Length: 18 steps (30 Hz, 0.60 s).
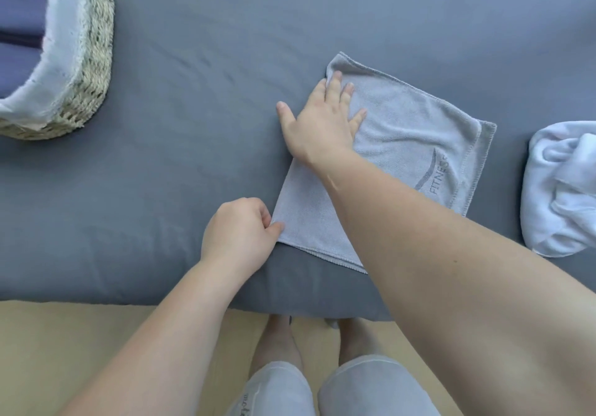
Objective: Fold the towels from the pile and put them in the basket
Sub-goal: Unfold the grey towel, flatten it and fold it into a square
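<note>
A light grey towel (406, 144) with the word FITNESS printed on it lies folded flat on the grey bed. My right hand (322, 122) rests flat on its far left part, fingers spread and straight. At the towel's near left corner, my left hand (238, 231) pinches the cloth between thumb and curled fingers. A woven basket (87, 70) with a white liner stands at the far left, and blue folded cloth shows inside it. A crumpled white towel (561, 189) lies at the right edge.
The grey bed sheet (161, 173) covers the whole work surface; its near edge runs along the bottom third of the view. Below it are a pale floor (80, 351) and my legs and feet.
</note>
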{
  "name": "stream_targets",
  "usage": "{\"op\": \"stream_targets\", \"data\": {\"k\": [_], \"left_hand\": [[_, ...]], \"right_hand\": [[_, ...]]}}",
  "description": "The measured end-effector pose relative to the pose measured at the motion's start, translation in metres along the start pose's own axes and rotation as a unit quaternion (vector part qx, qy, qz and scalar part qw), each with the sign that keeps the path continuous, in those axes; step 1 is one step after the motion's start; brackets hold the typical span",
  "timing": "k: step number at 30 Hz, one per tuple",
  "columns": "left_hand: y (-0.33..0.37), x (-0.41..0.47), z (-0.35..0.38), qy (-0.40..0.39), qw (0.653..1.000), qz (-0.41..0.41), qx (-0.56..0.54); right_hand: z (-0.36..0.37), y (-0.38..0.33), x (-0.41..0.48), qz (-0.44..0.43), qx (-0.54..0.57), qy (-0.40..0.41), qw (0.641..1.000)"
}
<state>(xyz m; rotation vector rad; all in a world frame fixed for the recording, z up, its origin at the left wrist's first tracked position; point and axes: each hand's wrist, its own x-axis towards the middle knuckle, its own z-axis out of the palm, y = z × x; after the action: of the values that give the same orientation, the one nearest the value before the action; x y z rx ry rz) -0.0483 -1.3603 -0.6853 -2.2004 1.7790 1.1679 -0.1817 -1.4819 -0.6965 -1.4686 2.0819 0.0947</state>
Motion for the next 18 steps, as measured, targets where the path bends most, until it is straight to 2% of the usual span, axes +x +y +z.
{"op": "stream_targets", "data": {"k": [4, 7, 11, 14, 16, 18], "left_hand": [[-0.028, 0.002, -0.017, 0.031, 0.999, -0.035, -0.012], [-0.054, 0.003, -0.034, 0.061, 0.996, -0.070, -0.011], [-0.071, 0.002, -0.050, 0.067, 0.992, -0.104, 0.032], [-0.059, 0.001, -0.058, 0.091, 0.987, -0.105, 0.077], [-0.039, 0.001, -0.057, 0.117, 0.988, -0.066, 0.076], [-0.012, -0.002, -0.047, 0.116, 0.992, -0.005, 0.054]], "right_hand": [[0.008, -0.037, -0.002, -0.126, 0.053, -0.024, 0.990], [0.017, -0.059, -0.007, -0.228, 0.130, -0.072, 0.962], [0.017, -0.050, -0.015, -0.304, 0.199, -0.098, 0.926], [0.010, -0.020, -0.022, -0.301, 0.198, -0.015, 0.933], [0.006, 0.011, -0.023, -0.255, 0.182, 0.080, 0.946], [0.001, 0.045, -0.024, -0.190, 0.180, 0.137, 0.955]]}}
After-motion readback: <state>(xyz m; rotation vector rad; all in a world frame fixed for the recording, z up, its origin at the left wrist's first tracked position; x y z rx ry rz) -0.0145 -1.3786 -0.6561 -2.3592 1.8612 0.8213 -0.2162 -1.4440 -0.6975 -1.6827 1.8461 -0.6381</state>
